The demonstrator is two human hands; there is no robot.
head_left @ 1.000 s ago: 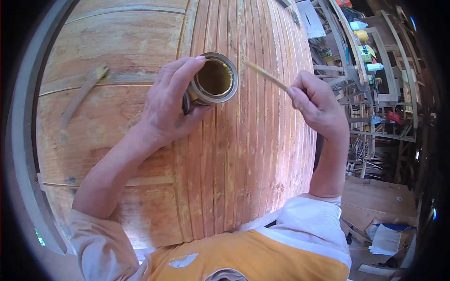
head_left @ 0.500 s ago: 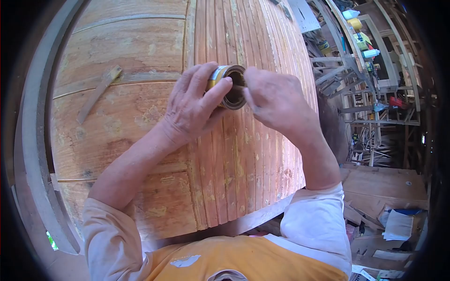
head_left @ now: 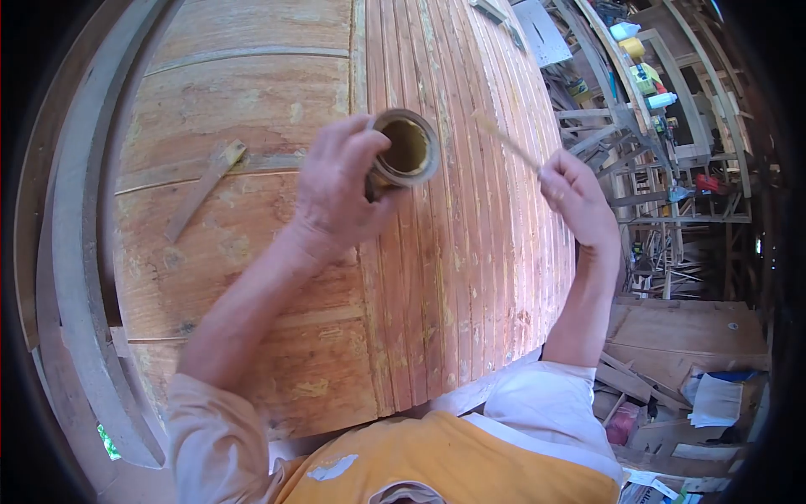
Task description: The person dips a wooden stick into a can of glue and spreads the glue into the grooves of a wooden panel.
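My left hand [head_left: 340,189] is wrapped round a round metal can [head_left: 430,155], tilted so that its open mouth faces me; yellowish residue lines the inside. Off to the right, my right hand [head_left: 578,197] pinches the end of a thin wooden stick [head_left: 514,148], whose far tip points up and left over the grooved boards, apart from the can. Beneath both hands lies a large wooden panel [head_left: 285,202], smooth on the left and grooved on the right, with yellowish patches. A flat scraper-like wooden piece [head_left: 201,193] rests on its left part.
A grey wooden beam [head_left: 84,244] runs along the left side. At the right are stacked wooden frames [head_left: 690,92], bottles [head_left: 661,100] and a brown board [head_left: 684,329] with papers [head_left: 715,401] below it. A pale board [head_left: 541,32] lies beyond the panel's upper right edge.
Half a second ago the stick was in the can's mouth; now my right hand has drawn it out to the right. The can has turned its opening more towards me.
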